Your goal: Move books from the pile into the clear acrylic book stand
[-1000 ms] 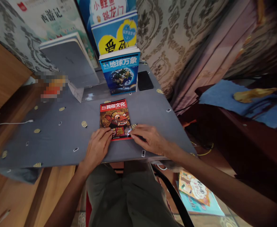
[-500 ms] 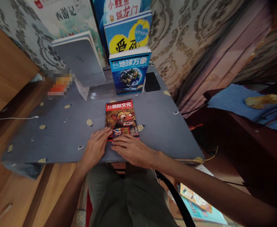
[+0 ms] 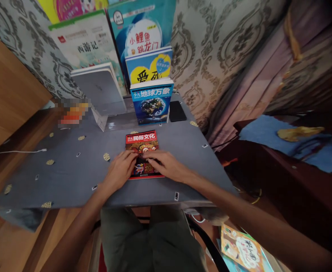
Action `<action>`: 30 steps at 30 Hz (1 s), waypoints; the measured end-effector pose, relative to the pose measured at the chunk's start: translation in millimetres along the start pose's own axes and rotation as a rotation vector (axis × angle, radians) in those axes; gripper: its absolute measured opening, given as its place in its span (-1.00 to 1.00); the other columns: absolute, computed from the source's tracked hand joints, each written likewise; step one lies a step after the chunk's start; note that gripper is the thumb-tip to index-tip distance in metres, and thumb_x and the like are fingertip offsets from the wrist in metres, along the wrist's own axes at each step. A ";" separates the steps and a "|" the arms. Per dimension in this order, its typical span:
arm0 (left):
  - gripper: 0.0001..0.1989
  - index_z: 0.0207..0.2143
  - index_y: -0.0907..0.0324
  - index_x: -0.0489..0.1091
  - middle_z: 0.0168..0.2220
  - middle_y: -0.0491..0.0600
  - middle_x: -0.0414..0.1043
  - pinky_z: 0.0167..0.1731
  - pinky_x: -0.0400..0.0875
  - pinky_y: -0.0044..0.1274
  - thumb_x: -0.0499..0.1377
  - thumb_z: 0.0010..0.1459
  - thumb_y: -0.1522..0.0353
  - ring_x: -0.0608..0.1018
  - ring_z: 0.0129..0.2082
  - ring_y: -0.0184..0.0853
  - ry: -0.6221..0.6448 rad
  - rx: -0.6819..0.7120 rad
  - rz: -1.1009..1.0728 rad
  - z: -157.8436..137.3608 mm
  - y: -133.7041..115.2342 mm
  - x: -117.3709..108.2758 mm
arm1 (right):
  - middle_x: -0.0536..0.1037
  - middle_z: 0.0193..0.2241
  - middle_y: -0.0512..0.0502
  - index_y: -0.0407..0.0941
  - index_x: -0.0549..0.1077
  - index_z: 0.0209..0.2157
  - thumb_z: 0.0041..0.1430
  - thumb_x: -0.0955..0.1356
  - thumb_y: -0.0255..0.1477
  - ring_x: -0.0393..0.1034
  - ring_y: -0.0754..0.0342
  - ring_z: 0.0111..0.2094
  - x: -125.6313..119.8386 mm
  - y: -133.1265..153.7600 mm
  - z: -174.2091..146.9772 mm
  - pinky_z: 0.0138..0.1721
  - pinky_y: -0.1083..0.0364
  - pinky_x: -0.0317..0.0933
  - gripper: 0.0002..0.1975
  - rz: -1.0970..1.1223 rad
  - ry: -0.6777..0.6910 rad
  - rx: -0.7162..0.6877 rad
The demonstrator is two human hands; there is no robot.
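Observation:
A small book (image 3: 147, 169) with a red title band and a carved mask on its cover lies closed on the table. My left hand (image 3: 121, 168) rests on the book's left side, its fingers stretched over the cover. From the right, my right hand (image 3: 167, 165) lies across the middle of the cover, fingers extended and partly hiding the mask. The two hands' fingertips are close together. Neither hand is wrapped round anything. Behind the book, a blue book with a globe (image 3: 151, 106) stands upright in a clear stand (image 3: 120, 121).
A grey-covered book (image 3: 99, 90) and several picture books stand at the back against the patterned wall. A black phone (image 3: 178, 111) lies right of the stand. On the left is a white cable (image 3: 21, 152). More books (image 3: 241, 247) are low at the right.
My right hand has moved up from the book's lower edge onto the middle of its cover. My left hand stays at the left side. The view has tilted up a little.

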State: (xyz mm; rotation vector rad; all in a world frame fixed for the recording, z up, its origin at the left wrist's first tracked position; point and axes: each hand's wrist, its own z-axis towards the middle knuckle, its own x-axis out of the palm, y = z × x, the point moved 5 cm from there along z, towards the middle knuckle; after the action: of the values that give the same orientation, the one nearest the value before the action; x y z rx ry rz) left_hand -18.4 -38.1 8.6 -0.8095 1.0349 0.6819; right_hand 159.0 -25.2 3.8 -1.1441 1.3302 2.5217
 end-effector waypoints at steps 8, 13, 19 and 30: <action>-0.70 0.08 0.19 0.36 0.16 0.17 0.39 0.12 0.38 -0.20 -0.02 0.37 0.40 0.45 0.13 -0.12 -0.004 -0.064 0.080 59.6 36.9 24.7 | 0.36 0.26 -0.40 -0.33 0.38 0.18 0.38 0.21 -0.50 0.17 -0.14 0.33 13.5 -39.8 64.3 0.34 -0.16 -0.01 -0.59 -0.460 0.041 0.155; -0.68 0.08 0.20 0.38 0.20 0.16 0.40 0.18 0.32 -0.19 -0.04 0.38 0.40 0.44 0.19 -0.12 -0.058 -0.086 0.086 63.3 47.9 27.8 | 0.33 0.28 -0.37 -0.29 0.32 0.24 0.42 0.20 -0.34 0.17 -0.15 0.33 -2.4 -56.9 60.4 0.32 -0.17 0.01 -0.52 -0.557 -0.035 0.275; -0.68 0.07 0.18 0.39 0.23 0.13 0.38 0.21 0.29 -0.19 -0.04 0.37 0.40 0.38 0.27 -0.13 -0.077 -0.111 0.076 60.3 49.5 30.4 | 0.36 0.27 -0.34 -0.29 0.34 0.23 0.41 0.19 -0.33 0.21 -0.14 0.30 -7.3 -57.7 59.2 0.30 -0.14 0.03 -0.52 -0.569 -0.043 0.285; -0.67 0.08 0.17 0.39 0.25 0.11 0.37 0.23 0.27 -0.17 -0.04 0.37 0.39 0.34 0.31 -0.12 -0.063 -0.135 0.045 60.5 50.2 30.8 | 0.22 0.34 -0.34 -0.27 0.26 0.29 0.43 0.16 -0.32 0.10 -0.12 0.37 -7.2 -63.8 46.6 0.34 -0.19 -0.05 -0.48 -0.581 -0.019 0.306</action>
State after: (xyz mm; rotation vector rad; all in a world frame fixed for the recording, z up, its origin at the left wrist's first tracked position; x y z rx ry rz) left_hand -19.4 42.9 -15.3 -0.8786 0.9598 0.8175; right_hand 161.3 50.7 -19.0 -1.2128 1.1163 1.8468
